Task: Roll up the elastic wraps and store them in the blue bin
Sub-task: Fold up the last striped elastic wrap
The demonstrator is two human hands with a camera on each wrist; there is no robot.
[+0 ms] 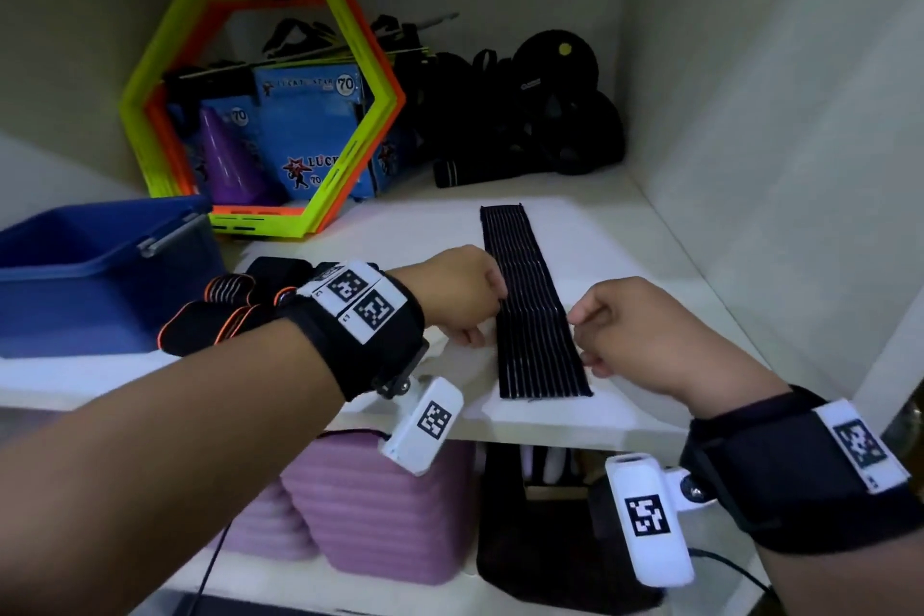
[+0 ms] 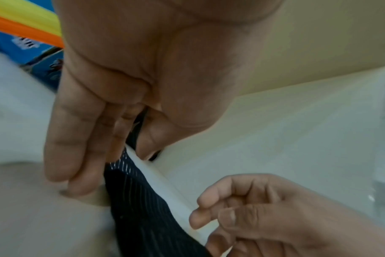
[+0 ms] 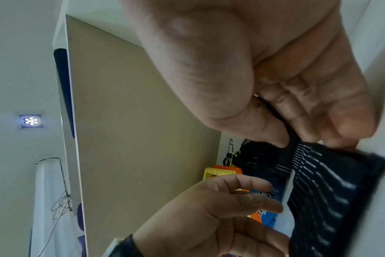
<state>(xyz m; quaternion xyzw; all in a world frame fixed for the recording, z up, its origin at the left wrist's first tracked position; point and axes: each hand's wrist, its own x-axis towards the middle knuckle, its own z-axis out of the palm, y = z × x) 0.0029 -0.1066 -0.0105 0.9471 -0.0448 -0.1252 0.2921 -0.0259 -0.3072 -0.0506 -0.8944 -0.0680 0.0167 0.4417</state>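
Striped wrap (image 1: 532, 310): flat on shelf (image 1: 625, 240), unrolled; left hand (image 1: 457, 293) and right hand (image 1: 632, 335) pinch its edges; blue bin (image 1: 75, 275) looks unfilled

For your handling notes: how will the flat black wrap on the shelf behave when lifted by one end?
The wrap lies thin and flat along the shelf, so it would probably droop limply. Its ribbed fabric looks light and unlikely to slip.

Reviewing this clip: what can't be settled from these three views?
- Blue bin contents: head view, cut by the left edge, inside dark.
- Left hand fingertips on the black elastic wrap: head view, hidden by its own knuckles; left wrist view blurred.
- Right hand grip: head view, fingers curled under.
- Orange-trimmed wraps: count unclear, left wristband covers them.
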